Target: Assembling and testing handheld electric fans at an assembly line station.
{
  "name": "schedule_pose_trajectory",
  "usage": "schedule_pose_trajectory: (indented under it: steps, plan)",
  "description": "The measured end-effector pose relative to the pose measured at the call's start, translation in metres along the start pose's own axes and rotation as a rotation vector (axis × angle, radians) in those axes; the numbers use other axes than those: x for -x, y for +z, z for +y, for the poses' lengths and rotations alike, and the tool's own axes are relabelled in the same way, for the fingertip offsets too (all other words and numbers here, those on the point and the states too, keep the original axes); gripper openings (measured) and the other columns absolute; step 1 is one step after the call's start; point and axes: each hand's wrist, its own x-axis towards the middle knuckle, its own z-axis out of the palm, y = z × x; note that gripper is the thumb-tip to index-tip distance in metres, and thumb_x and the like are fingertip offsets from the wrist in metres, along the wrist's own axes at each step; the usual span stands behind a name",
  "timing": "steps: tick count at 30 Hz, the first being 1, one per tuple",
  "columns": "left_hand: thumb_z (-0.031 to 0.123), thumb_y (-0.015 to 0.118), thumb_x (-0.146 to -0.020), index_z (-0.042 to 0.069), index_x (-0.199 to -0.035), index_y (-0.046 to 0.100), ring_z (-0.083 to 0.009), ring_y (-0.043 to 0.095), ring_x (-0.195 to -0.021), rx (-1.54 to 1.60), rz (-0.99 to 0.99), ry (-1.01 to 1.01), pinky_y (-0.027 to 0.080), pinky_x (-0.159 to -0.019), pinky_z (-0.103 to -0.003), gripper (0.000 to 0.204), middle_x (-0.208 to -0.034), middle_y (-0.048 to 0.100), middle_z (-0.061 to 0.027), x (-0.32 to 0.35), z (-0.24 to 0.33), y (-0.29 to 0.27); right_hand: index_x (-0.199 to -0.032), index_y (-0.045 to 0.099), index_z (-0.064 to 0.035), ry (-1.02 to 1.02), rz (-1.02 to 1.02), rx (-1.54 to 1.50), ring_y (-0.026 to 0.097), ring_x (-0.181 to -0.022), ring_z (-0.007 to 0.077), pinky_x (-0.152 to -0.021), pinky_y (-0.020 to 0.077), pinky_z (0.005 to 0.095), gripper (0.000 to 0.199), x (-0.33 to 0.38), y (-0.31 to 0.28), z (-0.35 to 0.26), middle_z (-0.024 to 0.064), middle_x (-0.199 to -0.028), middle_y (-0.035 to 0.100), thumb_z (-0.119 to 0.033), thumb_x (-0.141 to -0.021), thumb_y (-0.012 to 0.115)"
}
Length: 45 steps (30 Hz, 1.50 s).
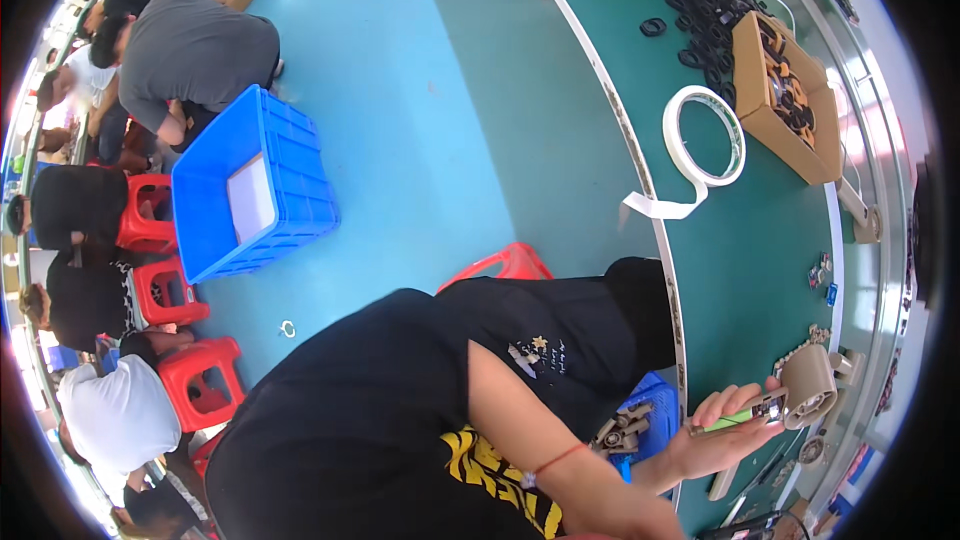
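Note:
Above the bench's front edge, my right hand [728, 432] is closed around a slim bright-green object [735, 422] with a dark and silvery end; its kind I cannot make out. Just beyond the fingertips sits a beige cylindrical housing [808, 386]; whether it touches the hand is unclear. My left arm, with a thin red cord bracelet, crosses in front of the right forearm. The left hand [635, 514] is low in the picture, its fingers hidden at the lower edge.
A blue basket [655, 408] of beige parts stands beside the bench. On the green bench [720, 270] lie a white tape roll [672, 140], black rings [705, 10] and a carton [760, 90] of parts. Behind are a blue crate [300, 180], red stools [205, 380] and several seated people.

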Motion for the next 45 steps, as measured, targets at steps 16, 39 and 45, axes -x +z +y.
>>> schedule_pose_trajectory:
  steps: [16, 39, 45]
  plan:
    - [0.022, 0.063, -0.094, 0.001, -0.14, 0.019, -0.0164, 0.045, -0.121, 0.51, -0.127, 0.081, 0.039, -0.098, -0.031, 0.067, -0.132, 0.047, -0.013, -0.01, -0.007, 0.022, -0.124, 0.041, 0.0027, -0.006, -0.049, 0.047, 0.036, -0.041, 0.0087, -0.03, 0.0284, 0.0181, 0.051, -0.001, -0.003, 0.002, 0.0045, -0.068, 0.042, -0.041, -0.106, 0.023]
    - [0.016, 0.045, -0.102, -0.005, -0.141, 0.018, -0.0209, 0.036, -0.126, -0.228, -0.261, 0.226, 0.033, -0.102, -0.036, 0.052, -0.134, 0.033, -0.0183, 0.026, 0.038, 0.02, -0.125, 0.04, 0.0025, -0.015, -0.037, 0.26, 0.036, -0.044, 0.0075, -0.033, 0.0266, 0.0175, 0.053, 0.0, 0.013, 0.004, 0.0037, -0.069, 0.041, -0.043, -0.105, 0.023]
    - [0.007, 0.046, -0.1, -0.004, -0.139, 0.018, -0.0205, 0.038, -0.123, -0.066, -0.281, 0.093, 0.036, -0.099, -0.035, 0.05, -0.131, 0.036, -0.0181, 0.029, 0.06, 0.03, -0.13, 0.04, -0.0001, 0.03, 0.0, 0.345, 0.032, -0.048, 0.0046, -0.037, 0.0245, 0.017, 0.054, 0.004, 0.008, -0.003, 0.0009, -0.071, 0.042, -0.045, -0.105, 0.024]
